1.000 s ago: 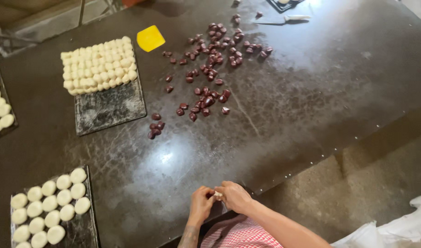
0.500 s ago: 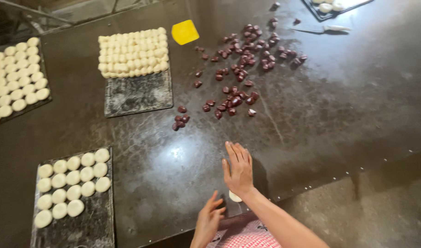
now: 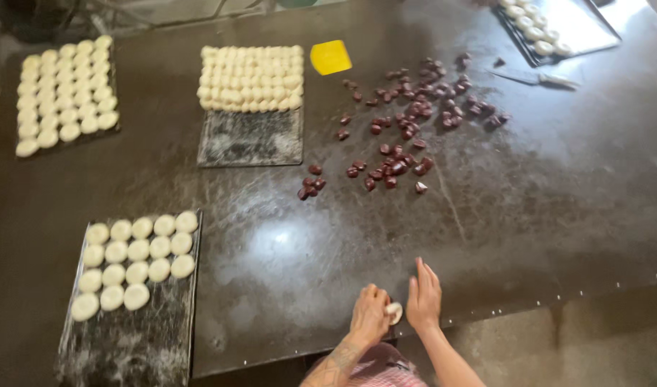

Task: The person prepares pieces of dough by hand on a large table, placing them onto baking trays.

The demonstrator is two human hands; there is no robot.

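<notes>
A dough ball (image 3: 394, 312) sits between both hands (touching the left (image 3: 370, 315)).

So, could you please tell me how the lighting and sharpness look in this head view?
Head view: a pale glare patch sits on the dark table near its middle; the image is soft overall, so the dough piece between the left hand and right hand lacks detail.
</notes>
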